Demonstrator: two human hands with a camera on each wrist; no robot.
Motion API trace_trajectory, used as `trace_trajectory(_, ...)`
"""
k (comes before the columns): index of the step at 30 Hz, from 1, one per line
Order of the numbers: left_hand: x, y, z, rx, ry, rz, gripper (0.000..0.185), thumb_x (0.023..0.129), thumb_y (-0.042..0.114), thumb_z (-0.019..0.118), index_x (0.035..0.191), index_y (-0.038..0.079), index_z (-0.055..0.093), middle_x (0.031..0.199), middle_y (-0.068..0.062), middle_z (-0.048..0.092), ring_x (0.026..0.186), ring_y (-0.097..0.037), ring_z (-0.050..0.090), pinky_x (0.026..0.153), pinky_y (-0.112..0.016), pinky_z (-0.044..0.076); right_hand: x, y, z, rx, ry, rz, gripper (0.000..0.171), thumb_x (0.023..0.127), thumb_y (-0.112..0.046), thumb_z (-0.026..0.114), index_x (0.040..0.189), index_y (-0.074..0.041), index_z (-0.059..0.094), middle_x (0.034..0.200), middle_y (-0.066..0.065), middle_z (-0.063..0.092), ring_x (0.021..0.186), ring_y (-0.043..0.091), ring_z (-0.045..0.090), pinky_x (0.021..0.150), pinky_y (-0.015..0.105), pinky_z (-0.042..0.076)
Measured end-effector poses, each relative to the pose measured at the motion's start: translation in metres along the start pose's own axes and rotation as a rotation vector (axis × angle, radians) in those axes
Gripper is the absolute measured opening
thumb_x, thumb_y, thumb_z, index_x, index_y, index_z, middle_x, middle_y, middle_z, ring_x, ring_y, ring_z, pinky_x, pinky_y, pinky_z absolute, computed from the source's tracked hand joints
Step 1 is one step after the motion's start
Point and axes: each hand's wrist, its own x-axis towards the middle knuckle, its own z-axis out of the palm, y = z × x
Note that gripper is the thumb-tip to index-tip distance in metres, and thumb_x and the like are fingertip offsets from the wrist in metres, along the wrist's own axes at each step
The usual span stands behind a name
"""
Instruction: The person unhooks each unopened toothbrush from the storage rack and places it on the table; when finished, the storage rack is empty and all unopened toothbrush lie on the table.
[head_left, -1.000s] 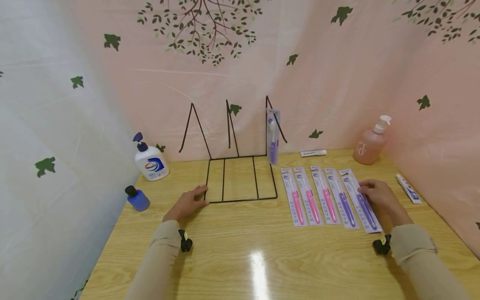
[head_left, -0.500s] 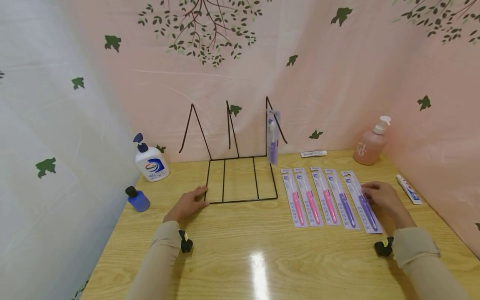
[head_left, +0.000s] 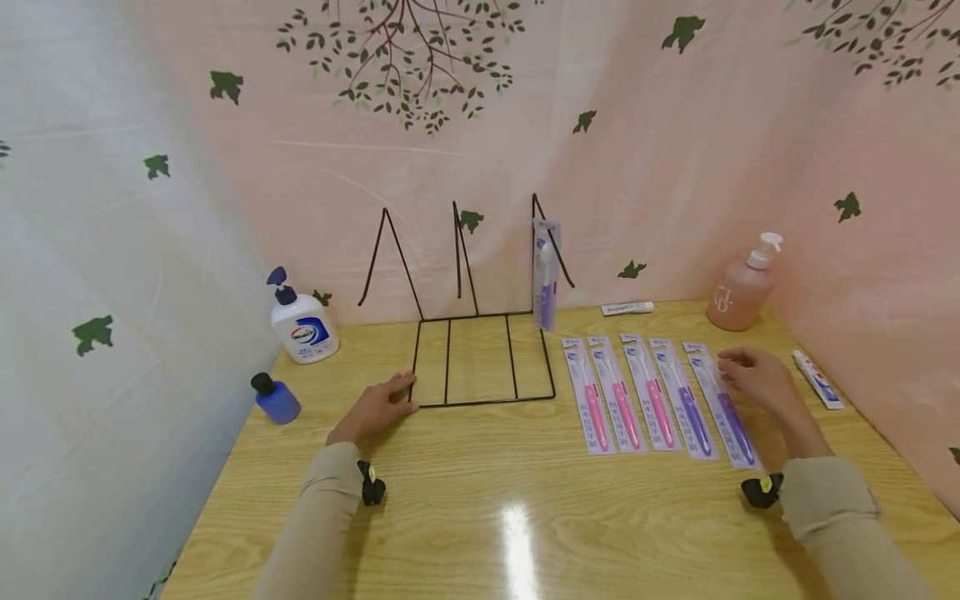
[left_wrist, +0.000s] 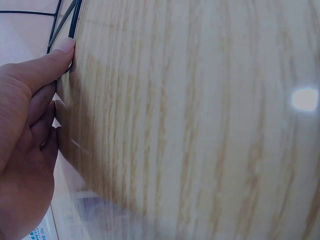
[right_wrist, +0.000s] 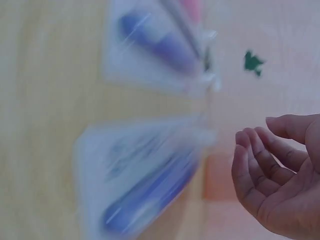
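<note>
My left hand [head_left: 371, 408] grips the front left corner of a black wire rack [head_left: 480, 402]; in the left wrist view the thumb [left_wrist: 61, 49] lies on the wire. A packaged purple toothbrush [head_left: 547, 292] hangs at the rack's right hook. To the right, several packaged toothbrushes lie in a row, pink ones [head_left: 620, 408] on the left and purple ones at the right end. Beside the rightmost purple toothbrush [head_left: 737, 429] hovers my right hand [head_left: 761, 387], fingers loosely bent and holding nothing. In the right wrist view the packages are blurred.
A white pump bottle [head_left: 303, 325] and a small blue bottle [head_left: 277, 402] stand at the left. On the right are a pink pump bottle [head_left: 738, 292] and a toothpaste tube [head_left: 817, 379]. Another tube [head_left: 627, 308] lies by the back wall.
My right hand has come off the rightmost toothbrush, which has shifted very slightly. The left hand stays at the rack corner.
</note>
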Motion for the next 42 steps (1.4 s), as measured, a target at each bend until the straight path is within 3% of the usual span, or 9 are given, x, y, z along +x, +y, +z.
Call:
trace_trajectory(3, 0.0, 0.0, 0.0, -0.003, 0.0, 0.004, 0.064, 0.094, 0.031, 0.061, 0.15, 0.016, 0.034, 0.158, -0.005, 0.025, 0.147, -0.033, 0.017, 0.116, -0.056, 0.017, 0.001, -0.023, 0.004, 0.0, 0.061, -0.093, 0.05, 0.101, -0.036, 0.044, 0.13, 0.004, 0.05, 0.12, 0.027, 0.056, 0.098, 0.03, 0.062, 0.067, 0.015, 0.053)
trace_trajectory(8, 0.0, -0.001, 0.0, -0.003, 0.0, 0.01, 0.064, 0.094, 0.031, 0.061, 0.15, 0.016, 0.034, 0.158, -0.005, 0.026, 0.146, -0.033, 0.017, 0.116, -0.057, 0.018, 0.006, -0.065, 0.014, 0.043, 0.142, -0.234, 0.043, 0.099, -0.032, 0.05, 0.126, 0.001, 0.056, 0.113, 0.023, 0.061, 0.079, 0.001, 0.061, 0.065, 0.01, 0.05)
trace_trajectory(10, 0.0, -0.001, 0.0, -0.003, 0.001, 0.01, 0.064, 0.094, 0.031, 0.061, 0.15, 0.016, 0.034, 0.158, -0.005, 0.026, 0.146, -0.033, 0.018, 0.116, -0.057, 0.018, 0.008, -0.081, 0.02, 0.045, 0.156, -0.282, 0.042, 0.099, -0.032, 0.051, 0.126, 0.0, 0.057, 0.113, 0.022, 0.062, 0.081, 0.004, 0.062, 0.067, 0.009, 0.049)
trace_trajectory(15, 0.002, -0.002, 0.001, -0.006, 0.003, 0.007, 0.065, 0.094, 0.031, 0.061, 0.15, 0.017, 0.033, 0.158, -0.005, 0.025, 0.146, -0.033, 0.018, 0.116, -0.056, 0.018, 0.016, -0.119, 0.037, 0.067, 0.166, -0.369, 0.038, 0.098, -0.031, 0.053, 0.127, -0.006, 0.058, 0.115, 0.017, 0.062, 0.098, 0.028, 0.061, 0.072, 0.006, 0.042)
trace_trajectory(21, 0.001, -0.002, 0.001, -0.009, 0.005, 0.014, 0.064, 0.094, 0.031, 0.061, 0.15, 0.017, 0.033, 0.158, -0.006, 0.025, 0.146, -0.033, 0.017, 0.116, -0.057, 0.018, 0.026, -0.159, 0.061, 0.15, 0.184, -0.47, 0.034, 0.096, -0.026, 0.058, 0.124, -0.005, 0.059, 0.112, 0.014, 0.063, 0.101, 0.026, 0.06, 0.08, 0.01, 0.043)
trace_trajectory(27, 0.0, -0.002, 0.0, -0.014, 0.011, 0.016, 0.064, 0.094, 0.03, 0.061, 0.15, 0.017, 0.033, 0.158, -0.005, 0.025, 0.146, -0.033, 0.018, 0.116, -0.056, 0.018, 0.035, -0.19, 0.085, 0.278, 0.144, -0.494, 0.034, 0.095, -0.023, 0.06, 0.125, -0.006, 0.058, 0.116, 0.014, 0.062, 0.106, 0.027, 0.06, 0.092, 0.038, 0.05)
trace_trajectory(30, 0.0, -0.002, 0.0, -0.022, 0.01, 0.02, 0.064, 0.094, 0.029, 0.061, 0.15, 0.016, 0.034, 0.158, -0.006, 0.026, 0.146, -0.033, 0.018, 0.116, -0.056, 0.018, 0.04, -0.201, 0.097, 0.318, 0.139, -0.486, 0.034, 0.094, -0.023, 0.061, 0.125, -0.008, 0.059, 0.12, 0.013, 0.062, 0.109, 0.028, 0.06, 0.095, 0.044, 0.049)
trace_trajectory(37, -0.001, 0.001, 0.0, -0.037, 0.012, 0.023, 0.064, 0.093, 0.028, 0.062, 0.149, 0.015, 0.035, 0.157, -0.006, 0.027, 0.146, -0.033, 0.019, 0.116, -0.056, 0.018, 0.052, -0.219, 0.113, 0.36, 0.205, -0.482, 0.027, 0.093, -0.016, 0.063, 0.116, -0.002, 0.062, 0.112, 0.019, 0.065, 0.106, 0.037, 0.061, 0.092, 0.044, 0.05)
trace_trajectory(42, -0.001, 0.002, 0.0, -0.051, 0.015, 0.016, 0.063, 0.093, 0.027, 0.063, 0.149, 0.014, 0.036, 0.157, -0.006, 0.028, 0.146, -0.031, 0.018, 0.116, -0.055, 0.018, 0.056, -0.224, 0.117, 0.367, 0.229, -0.46, 0.02, 0.093, -0.016, 0.063, 0.106, 0.0, 0.065, 0.098, 0.019, 0.067, 0.092, 0.031, 0.064, 0.077, 0.031, 0.051)
